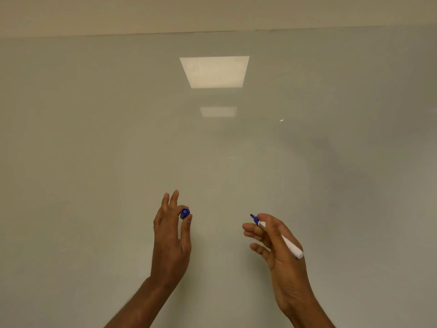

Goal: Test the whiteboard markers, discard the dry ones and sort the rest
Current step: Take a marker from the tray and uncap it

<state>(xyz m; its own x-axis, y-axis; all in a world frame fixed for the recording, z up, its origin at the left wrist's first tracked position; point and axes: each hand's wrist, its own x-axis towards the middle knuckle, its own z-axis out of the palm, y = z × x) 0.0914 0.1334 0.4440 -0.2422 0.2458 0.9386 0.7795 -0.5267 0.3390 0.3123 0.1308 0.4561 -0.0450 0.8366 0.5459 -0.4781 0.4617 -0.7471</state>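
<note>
A glossy whiteboard (94,138) fills the view in front of me, with no marks visible on it. My left hand (171,235) pinches a blue marker cap (185,213) between thumb and forefinger, the other fingers spread upward. My right hand (279,252) grips an uncapped white-bodied marker (292,248) in a writing hold. Its blue tip (253,217) points up and to the left, toward the board. The two hands are held apart at about the same height, low in the view.
The board's top edge (212,31) runs across the upper part of the view, with plain wall above. Two ceiling light reflections (215,72) shine on the board's middle.
</note>
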